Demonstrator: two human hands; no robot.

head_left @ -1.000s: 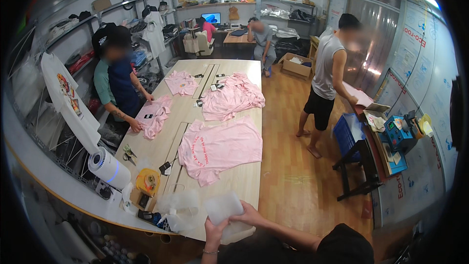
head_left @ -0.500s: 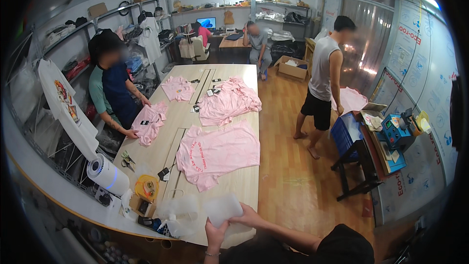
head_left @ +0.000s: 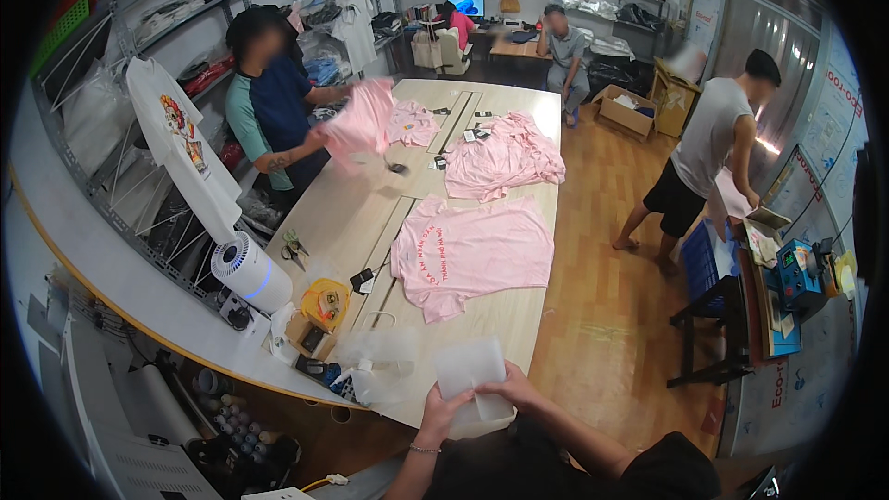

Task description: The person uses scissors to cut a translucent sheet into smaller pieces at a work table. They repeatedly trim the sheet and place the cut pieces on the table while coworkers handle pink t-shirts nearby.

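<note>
At the near end of the table I hold a stack of white, slightly see-through sheets (head_left: 470, 364). My left hand (head_left: 444, 414) is closed on its lower left edge, thumb on top. My right hand (head_left: 511, 389) grips the lower right edge, and the two thumbs nearly meet. Under my hands a whitish slab-like thing (head_left: 491, 423) partly shows; its kind I cannot make out. Ahead of the stack a pink T-shirt (head_left: 477, 268) with red lettering lies spread flat. To the left of the stack lies a clear plastic bag (head_left: 380, 352).
Further along the table (head_left: 370, 222) lie a heap of pink shirts (head_left: 505, 157), black tags, scissors (head_left: 294, 245) and a yellow basket (head_left: 324, 304). A white air purifier (head_left: 250, 270) stands at left. One co-worker stands left, another bends near the blue press machine (head_left: 801, 273) at right.
My view has swung left and down. My hands still hold the sheets, now tilted more upright. The left co-worker has lifted a pink shirt off the table; the right one has bent forward.
</note>
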